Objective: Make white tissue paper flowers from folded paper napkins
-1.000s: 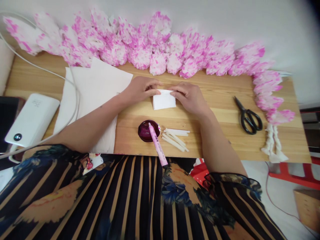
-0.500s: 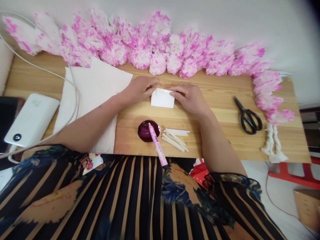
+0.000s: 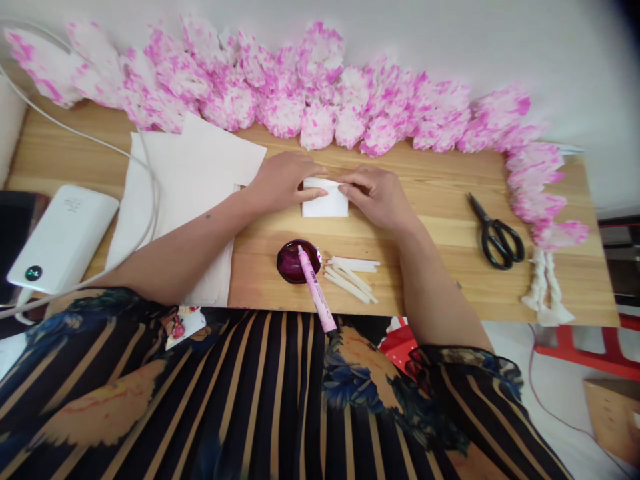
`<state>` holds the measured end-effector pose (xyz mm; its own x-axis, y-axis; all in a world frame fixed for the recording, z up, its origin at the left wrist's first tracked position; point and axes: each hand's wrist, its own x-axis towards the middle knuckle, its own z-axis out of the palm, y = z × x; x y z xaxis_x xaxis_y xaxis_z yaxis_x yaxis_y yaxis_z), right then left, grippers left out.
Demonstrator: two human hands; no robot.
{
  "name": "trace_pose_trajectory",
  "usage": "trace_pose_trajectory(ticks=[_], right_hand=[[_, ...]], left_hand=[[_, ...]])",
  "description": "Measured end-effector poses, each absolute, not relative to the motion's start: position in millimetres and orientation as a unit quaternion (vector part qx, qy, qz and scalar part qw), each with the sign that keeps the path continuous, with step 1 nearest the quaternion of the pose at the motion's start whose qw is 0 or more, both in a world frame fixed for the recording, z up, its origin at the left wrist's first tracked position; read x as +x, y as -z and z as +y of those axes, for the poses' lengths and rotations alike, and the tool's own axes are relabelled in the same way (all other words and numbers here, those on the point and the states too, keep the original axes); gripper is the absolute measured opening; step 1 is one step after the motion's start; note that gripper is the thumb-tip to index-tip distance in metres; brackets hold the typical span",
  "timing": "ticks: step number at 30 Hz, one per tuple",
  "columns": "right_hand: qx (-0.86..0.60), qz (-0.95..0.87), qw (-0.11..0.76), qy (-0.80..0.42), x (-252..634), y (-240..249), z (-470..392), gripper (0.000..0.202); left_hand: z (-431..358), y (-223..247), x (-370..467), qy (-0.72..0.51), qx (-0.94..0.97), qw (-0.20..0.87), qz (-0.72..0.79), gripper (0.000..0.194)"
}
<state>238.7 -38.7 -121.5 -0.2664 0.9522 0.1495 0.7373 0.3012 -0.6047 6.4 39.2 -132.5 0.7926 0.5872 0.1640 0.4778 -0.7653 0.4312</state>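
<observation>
A small folded white paper (image 3: 325,205) lies on the wooden table between my hands. My left hand (image 3: 290,179) grips its upper left side, thumb laid across the front and fingers behind the top edge. At the upper right corner my right hand (image 3: 375,193) pinches the same paper between thumb and fingers. Closer to me, a pink marker pen (image 3: 316,290) leans on a small dark purple dish (image 3: 287,263). Several thin white sticks (image 3: 350,279) lie beside the dish.
Pink-and-white paper flowers (image 3: 280,113) line the back of the table and bend down its right side. Black scissors (image 3: 500,241) lie at the right, near twisted white paper strips (image 3: 545,290). White paper sheets (image 3: 165,180), a power bank (image 3: 65,237) and a cable (image 3: 90,143) are at the left.
My left thumb has moved right and down, from the paper's left corner onto its front. My right hand keeps its place at the right corner.
</observation>
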Motion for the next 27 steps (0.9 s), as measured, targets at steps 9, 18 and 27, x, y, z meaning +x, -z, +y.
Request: trace_pose_trajectory(ticks=[9,18,27], right_hand=[[-0.549,-0.772,0.245,-0.207,237,119,-41,0.031],[-0.547,-0.785,0.248,-0.152,231,130,-38,0.031],[-0.553,-0.788,0.233,-0.139,237,132,-36,0.021]], left_hand=[[42,136,5,-0.159,0.918,0.202,0.302,0.033],[37,136,9,-0.174,0.926,0.179,0.282,0.027],[40,135,8,-0.156,0.932,0.167,0.282,0.026]])
